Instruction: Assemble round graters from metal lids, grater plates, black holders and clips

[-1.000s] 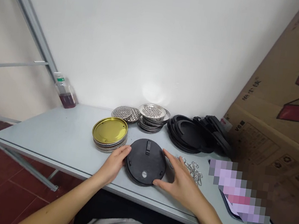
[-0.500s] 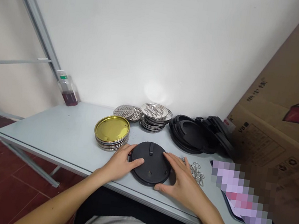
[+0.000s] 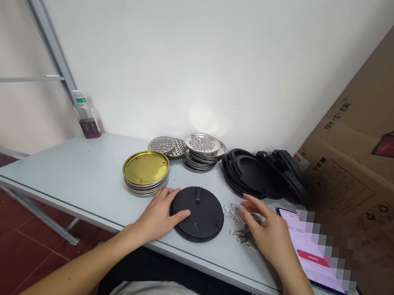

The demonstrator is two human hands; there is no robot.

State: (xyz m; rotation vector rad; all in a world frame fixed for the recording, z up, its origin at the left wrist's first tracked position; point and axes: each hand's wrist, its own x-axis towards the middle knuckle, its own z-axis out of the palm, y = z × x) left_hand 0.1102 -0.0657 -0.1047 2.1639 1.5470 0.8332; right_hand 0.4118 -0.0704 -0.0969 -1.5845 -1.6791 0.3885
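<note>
The left hand (image 3: 157, 215) lies spread on a black disc (image 3: 202, 218), its grip pressing down as if to keep it steady on the worktop (image 3: 70, 174). The right hand (image 3: 268, 227) curls over a tangle of metal rings (image 3: 240, 228), its grip half closed; whether it pinches any is impossible to tell.

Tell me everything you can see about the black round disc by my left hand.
The black disc is flat, round and matte, looking like moulded plastic, with a raised rim. It lies flat on the pale grey table. A small rectangular tab sits near its far edge, with small fittings near the front. The fingers of the left hand rest on its left edge.
</note>
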